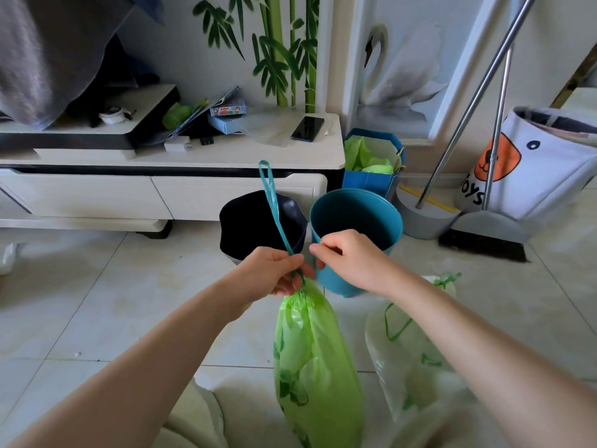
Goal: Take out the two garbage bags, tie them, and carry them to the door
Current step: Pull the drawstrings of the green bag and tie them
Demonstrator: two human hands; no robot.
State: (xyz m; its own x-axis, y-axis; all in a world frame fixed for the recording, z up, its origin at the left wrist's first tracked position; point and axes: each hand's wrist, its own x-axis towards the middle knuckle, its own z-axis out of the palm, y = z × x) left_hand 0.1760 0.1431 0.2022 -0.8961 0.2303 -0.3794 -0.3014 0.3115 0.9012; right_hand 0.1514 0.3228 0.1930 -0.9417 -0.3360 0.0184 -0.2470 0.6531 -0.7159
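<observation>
Both hands, L [269,270] & R [347,258], pinch green bag's [315,360] drawstring [273,205] at neck.

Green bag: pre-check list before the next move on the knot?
1. Green bag neck gathered shut: ok, cinched just under the hands.
2. Left hand grips the teal drawstring at the neck: ok.
3. Right hand pinching the other strand: cannot tell, the fingertips hide it.
4. Knot finished: not ok, a long loop stands free above the left hand.
5. Clear bag tied: cannot tell; top looks bunched, right forearm covers part of it.
6. Both bins emptied: blue bin ok; black bin too dark to tell.
</observation>
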